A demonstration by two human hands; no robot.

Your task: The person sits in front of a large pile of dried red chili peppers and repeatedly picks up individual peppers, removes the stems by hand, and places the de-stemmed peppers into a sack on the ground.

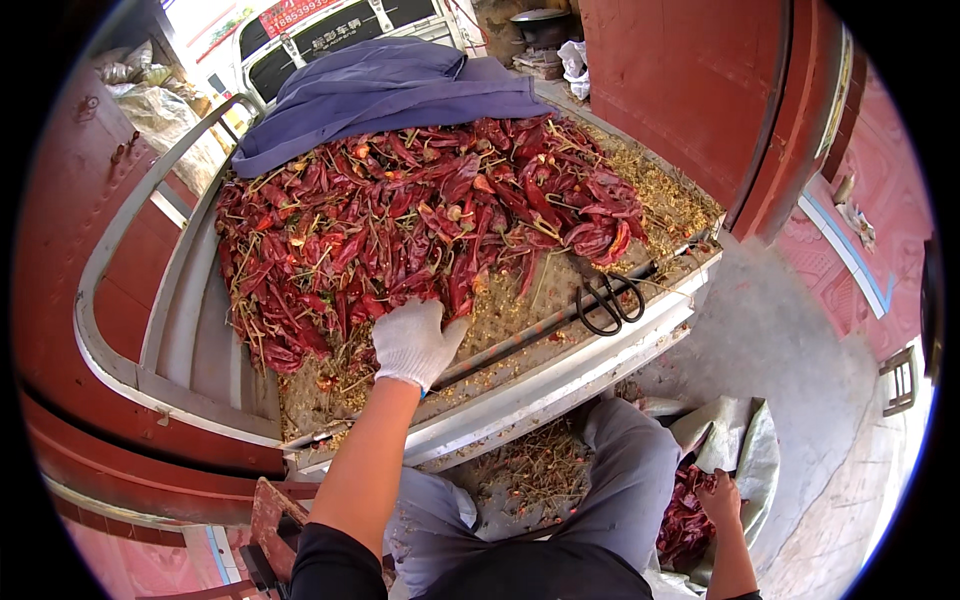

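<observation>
A large heap of dried red chili peppers (400, 215) with stems lies on the truck bed. At its near edge is my left hand (414, 342), in a white knit glove. Its thumb stands apart from the fingers, whose tips reach in among the peppers and are partly hidden. Low on the right, my bare right hand (720, 497) is at the mouth of a pale woven sack (757, 455). Its fingers are bent over the red peppers (685, 520) inside; what they hold, if anything, does not show. Black-handled scissors (610, 304) rest at the bed's near edge.
A blue-purple cloth (390, 95) covers the heap's far side. A metal rail (95, 290) curves along the left. Yellow seeds and bits of stem (665, 195) litter the bed. Red metal doors (685, 90) flank the truck. More stems (540, 465) lie below, between my legs.
</observation>
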